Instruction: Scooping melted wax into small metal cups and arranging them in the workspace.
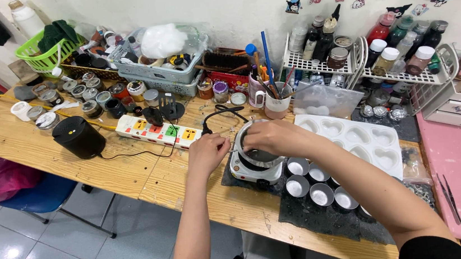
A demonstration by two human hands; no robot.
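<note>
Left hand [208, 151]: fingers curled closed, pinching rim of metal pot [257, 154] at 9 o'clock. Right hand [268, 137]: fingers bent over pot, grip unclear.

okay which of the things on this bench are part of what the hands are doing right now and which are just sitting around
In use:
left hand, at the side of the small white hot plate
right hand, over the metal pot standing on it
round metal tins beside the burner

Lying about:
heart-shaped white mould
power strip
black cylinder
mug of brushes
bottle racks
</note>
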